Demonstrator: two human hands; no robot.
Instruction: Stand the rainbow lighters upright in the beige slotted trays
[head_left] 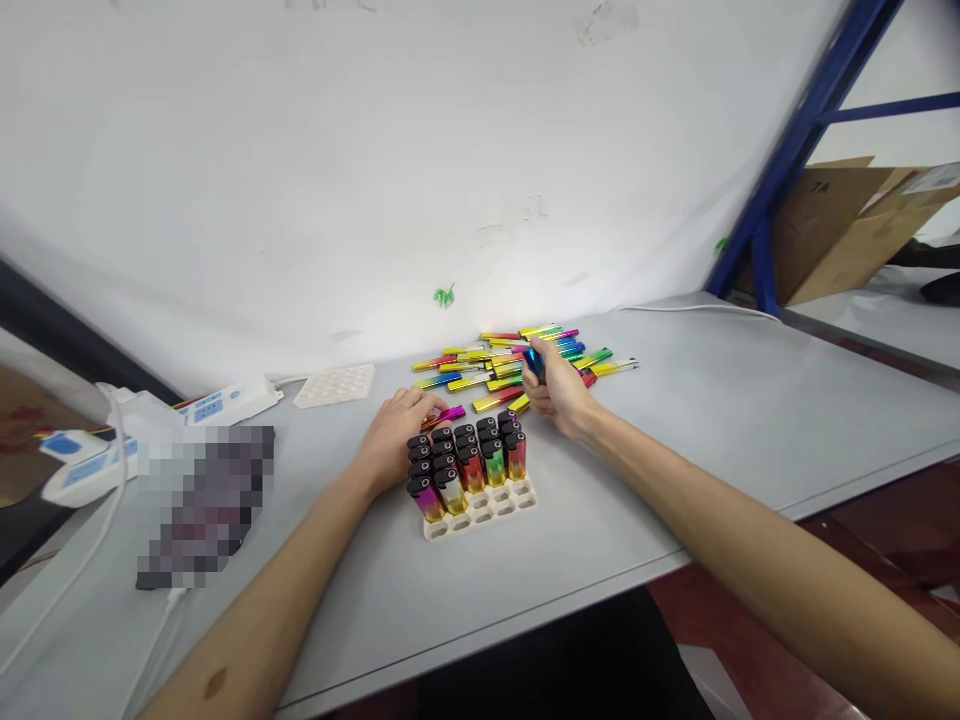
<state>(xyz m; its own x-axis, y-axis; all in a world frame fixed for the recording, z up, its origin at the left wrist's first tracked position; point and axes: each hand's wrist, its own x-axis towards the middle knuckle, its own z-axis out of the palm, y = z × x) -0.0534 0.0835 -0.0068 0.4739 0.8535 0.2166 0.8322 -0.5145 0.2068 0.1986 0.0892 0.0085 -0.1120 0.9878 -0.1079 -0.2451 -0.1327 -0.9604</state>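
A cream perforated tray (484, 518) holds several upright lighters (471, 470) with black tops and shiny coloured bodies; its front holes show bare. Behind its left side, my left hand (401, 425) has its fingers closed around a magenta and orange lighter body (450, 414). My right hand (559, 390) is raised just right of the tray, thumb up, closed on a blue lighter (534, 360) mostly hidden by the fingers. Behind both hands spreads a loose pile of metallic lighter bodies (469, 383) in yellow, red, green and blue.
An empty-looking white perforated tray (336, 385) lies near the wall. At left are white power strips (217, 405), a pixelated dark object (214, 510) and a white cable (112, 520). Cardboard boxes (840, 230) stand beyond the blue frame (787, 150) at right.
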